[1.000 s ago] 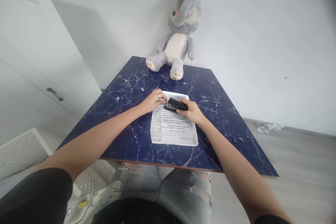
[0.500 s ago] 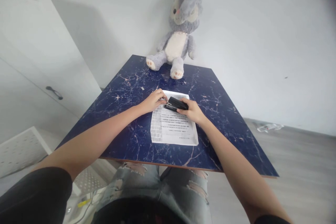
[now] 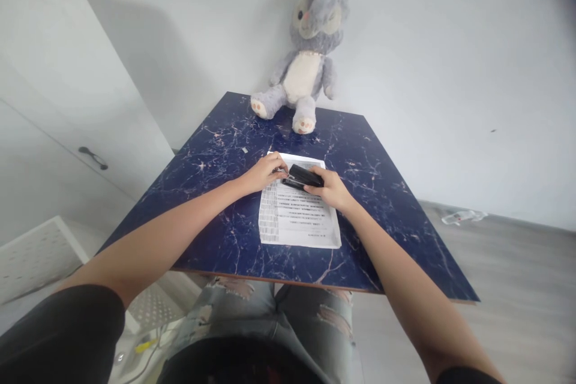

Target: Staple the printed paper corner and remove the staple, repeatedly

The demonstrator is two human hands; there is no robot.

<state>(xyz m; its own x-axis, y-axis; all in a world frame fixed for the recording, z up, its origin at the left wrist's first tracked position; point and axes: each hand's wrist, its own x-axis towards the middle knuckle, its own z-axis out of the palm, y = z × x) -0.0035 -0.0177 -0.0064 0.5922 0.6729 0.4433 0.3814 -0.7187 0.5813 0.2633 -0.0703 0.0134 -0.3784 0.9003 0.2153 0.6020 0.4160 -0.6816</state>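
Note:
My right hand [image 3: 332, 189] is wrapped round the back end of a black stapler [image 3: 306, 176], which lies over a stack of printed paper sheets [image 3: 299, 225]. The stapler's jaws point left and stand apart. At their front end is my left hand [image 3: 269, 171], fingers pinched together right beside the jaws. Some small shiny metal shows at those fingertips, too small to make out. The papers rest on a blue marble-patterned table [image 3: 216, 240], and both hands cover part of their upper half.
A grey plush rabbit [image 3: 302, 75] sits at the table's far edge against the wall. A tiny white scrap [image 3: 244, 150] lies left of the papers. White perforated panels [image 3: 40, 258] stand at the lower left, and a clear plastic item [image 3: 463, 216] lies on the floor at right.

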